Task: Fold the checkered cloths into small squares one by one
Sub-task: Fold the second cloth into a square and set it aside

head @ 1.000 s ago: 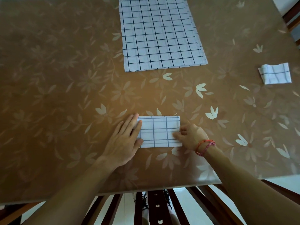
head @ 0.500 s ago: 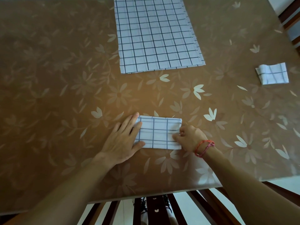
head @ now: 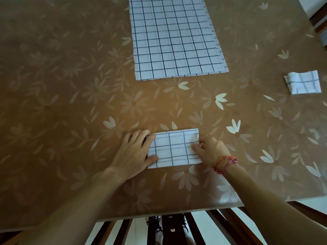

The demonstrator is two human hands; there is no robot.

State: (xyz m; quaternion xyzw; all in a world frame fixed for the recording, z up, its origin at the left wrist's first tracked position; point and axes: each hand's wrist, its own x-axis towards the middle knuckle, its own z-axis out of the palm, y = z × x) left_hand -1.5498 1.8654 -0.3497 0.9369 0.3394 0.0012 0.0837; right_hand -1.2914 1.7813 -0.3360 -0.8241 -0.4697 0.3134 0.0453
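A white checkered cloth (head: 174,149), folded into a small rectangle, lies near the front of the table. My left hand (head: 134,152) holds its left end, thumb on top and fingers curled at the edge. At the cloth's right end is my right hand (head: 210,151), with a red string bracelet on its wrist and its curled fingers pinching the cloth. A flat pile of larger checkered cloths (head: 175,38) lies at the far middle. One cloth folded into a small square (head: 303,83) sits at the right.
The table (head: 70,85) has a brown flower-patterned cover under a glossy sheet. Its front edge runs just below my forearms. Dark wooden chair slats (head: 168,228) and a pale floor show beneath it. Dark furniture stands past the far right corner.
My left hand's fingers, flat on the cloth before, have curled at its left edge. The right hand stays at the right end. The view has shifted slightly.
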